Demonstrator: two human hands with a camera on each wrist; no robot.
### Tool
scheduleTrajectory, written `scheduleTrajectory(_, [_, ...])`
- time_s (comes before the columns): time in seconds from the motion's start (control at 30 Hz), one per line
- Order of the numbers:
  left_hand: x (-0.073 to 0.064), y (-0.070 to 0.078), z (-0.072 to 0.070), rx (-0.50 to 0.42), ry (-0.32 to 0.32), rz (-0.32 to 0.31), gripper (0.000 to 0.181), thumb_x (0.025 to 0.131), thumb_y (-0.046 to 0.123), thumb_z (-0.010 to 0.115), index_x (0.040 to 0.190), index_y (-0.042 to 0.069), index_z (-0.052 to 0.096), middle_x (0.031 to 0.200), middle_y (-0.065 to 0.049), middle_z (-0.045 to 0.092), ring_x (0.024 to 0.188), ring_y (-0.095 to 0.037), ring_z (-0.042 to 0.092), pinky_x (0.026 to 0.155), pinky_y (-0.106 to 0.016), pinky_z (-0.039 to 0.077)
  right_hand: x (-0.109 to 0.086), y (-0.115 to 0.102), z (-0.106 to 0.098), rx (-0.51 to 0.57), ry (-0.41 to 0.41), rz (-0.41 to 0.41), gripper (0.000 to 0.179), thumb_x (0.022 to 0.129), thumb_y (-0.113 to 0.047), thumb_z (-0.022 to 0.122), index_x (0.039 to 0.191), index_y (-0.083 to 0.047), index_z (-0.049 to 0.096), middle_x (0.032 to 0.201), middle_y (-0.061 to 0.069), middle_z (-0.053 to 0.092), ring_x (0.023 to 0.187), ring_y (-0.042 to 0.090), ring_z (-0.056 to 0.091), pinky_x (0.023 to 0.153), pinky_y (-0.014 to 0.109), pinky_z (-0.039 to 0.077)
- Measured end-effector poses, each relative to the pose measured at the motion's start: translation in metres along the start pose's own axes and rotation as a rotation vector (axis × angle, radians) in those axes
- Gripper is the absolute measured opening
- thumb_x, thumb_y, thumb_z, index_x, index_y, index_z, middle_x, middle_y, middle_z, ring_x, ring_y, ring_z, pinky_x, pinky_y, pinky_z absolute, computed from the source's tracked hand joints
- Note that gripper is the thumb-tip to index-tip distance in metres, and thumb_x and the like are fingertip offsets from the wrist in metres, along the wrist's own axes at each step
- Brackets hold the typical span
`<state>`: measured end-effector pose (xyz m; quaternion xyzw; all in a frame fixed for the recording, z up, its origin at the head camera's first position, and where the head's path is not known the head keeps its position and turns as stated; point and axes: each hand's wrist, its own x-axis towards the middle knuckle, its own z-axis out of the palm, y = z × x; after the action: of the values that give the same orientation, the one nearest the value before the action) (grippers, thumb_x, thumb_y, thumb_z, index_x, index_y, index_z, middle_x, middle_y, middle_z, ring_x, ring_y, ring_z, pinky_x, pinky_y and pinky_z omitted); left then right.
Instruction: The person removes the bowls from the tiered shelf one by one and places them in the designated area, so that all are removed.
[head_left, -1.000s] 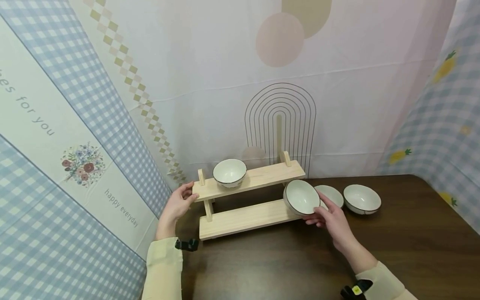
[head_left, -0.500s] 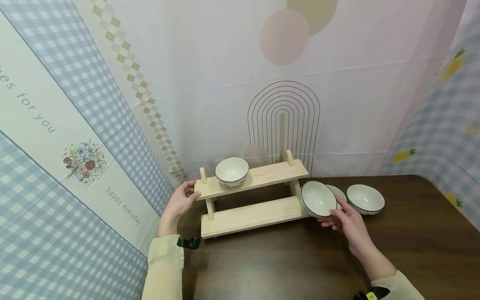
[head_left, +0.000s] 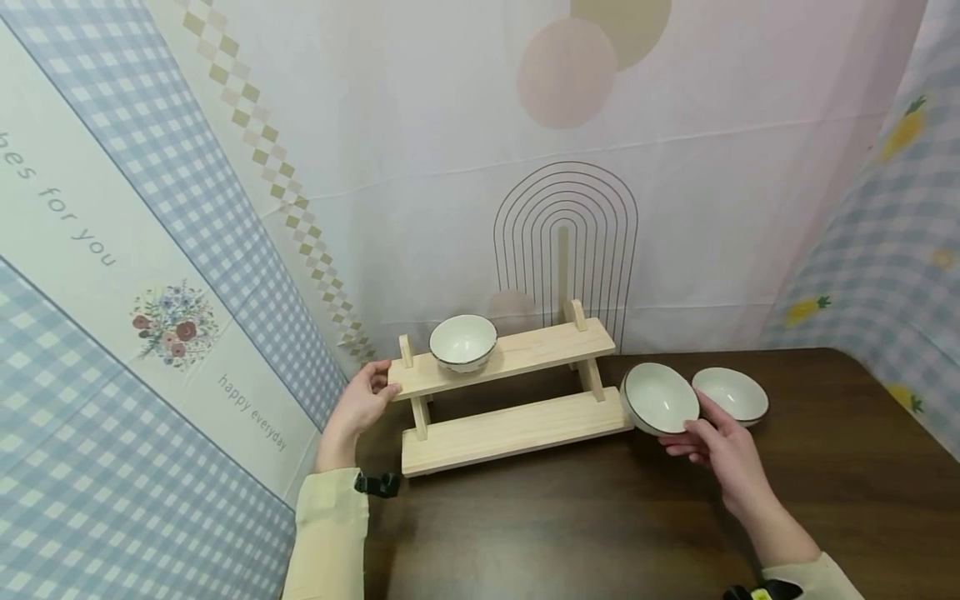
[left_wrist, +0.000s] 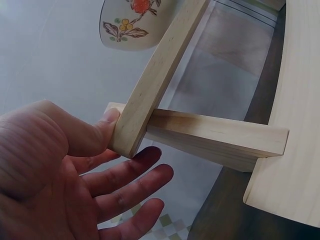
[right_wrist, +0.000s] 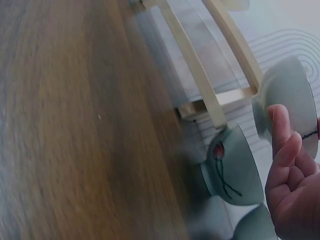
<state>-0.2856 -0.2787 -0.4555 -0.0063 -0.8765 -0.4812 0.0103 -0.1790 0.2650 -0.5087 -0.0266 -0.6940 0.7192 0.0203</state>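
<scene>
In the head view, my left hand (head_left: 362,398) grips the left end of a two-tier wooden shelf (head_left: 517,417). The left wrist view shows the thumb pressed on the upper board (left_wrist: 162,75), the other fingers spread below. A white bowl with a dark rim (head_left: 463,340) sits on the upper board; a painted fruit-and-leaf design shows on its outside. My right hand (head_left: 723,454) holds a second white bowl (head_left: 660,398) by its rim, tilted, off the lower board's right end. In the right wrist view, this held bowl (right_wrist: 287,95) is above another bowl (right_wrist: 232,167) on the table.
One more white bowl (head_left: 731,393) stands at the right on the dark wooden table (head_left: 540,525). The held bowl hides the bowl beneath it in the head view. A patterned cloth (head_left: 420,233) hangs behind the shelf, and checked cloth (head_left: 225,167) lines the left side.
My right hand has moved right with the tilted bowl, from over the lower board's right end to beyond it, covering a bowl behind. My left hand keeps its grip on the shelf.
</scene>
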Motion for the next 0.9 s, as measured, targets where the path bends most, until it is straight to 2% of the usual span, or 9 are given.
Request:
scheduleTrajectory(0.13, [-0.003, 0.001, -0.002, -0.002, -0.006, -0.014, 0.051, 0.107, 0.005, 0.064, 0.154, -0.005, 0.047, 0.127, -0.027, 0.066, 0.105, -0.032, 0.06, 0.075, -0.03, 0.048, -0.011, -0.001, -0.007, 0.002, 0.035, -0.019, 0.07, 0.113, -0.013, 0.051, 0.172, -0.007, 0.015, 0.085, 0.004, 0.081, 0.076, 0.011, 0.078, 0.062, 0.02, 0.05])
scheduleTrajectory(0.5, [-0.001, 0.002, 0.002, -0.006, 0.001, -0.031, 0.051, 0.108, 0.005, 0.061, 0.156, -0.003, 0.045, 0.128, -0.027, 0.065, 0.102, -0.031, 0.061, 0.07, -0.032, 0.049, -0.006, 0.001, -0.044, 0.008, 0.076, -0.039, 0.073, 0.113, -0.013, 0.055, 0.173, -0.007, 0.013, 0.084, 0.005, 0.081, 0.074, 0.011, 0.078, 0.06, 0.021, 0.05])
scheduleTrajectory(0.63, [-0.001, 0.002, 0.003, -0.007, 0.004, -0.036, 0.051, 0.108, 0.004, 0.061, 0.156, -0.003, 0.045, 0.127, -0.027, 0.064, 0.101, -0.03, 0.06, 0.07, -0.032, 0.049, -0.005, 0.0, -0.054, -0.01, 0.072, -0.055, 0.072, 0.113, -0.013, 0.056, 0.173, -0.009, 0.016, 0.083, 0.006, 0.081, 0.074, 0.011, 0.078, 0.059, 0.021, 0.05])
scheduleTrajectory(0.9, [0.0, 0.001, 0.005, -0.003, 0.001, -0.037, 0.051, 0.109, 0.005, 0.06, 0.157, -0.003, 0.044, 0.127, -0.026, 0.064, 0.1, -0.03, 0.06, 0.07, -0.033, 0.049, 0.001, -0.003, -0.073, -0.029, 0.085, -0.064, 0.075, 0.112, -0.013, 0.057, 0.173, -0.009, 0.014, 0.083, 0.007, 0.08, 0.072, 0.012, 0.078, 0.058, 0.021, 0.05])
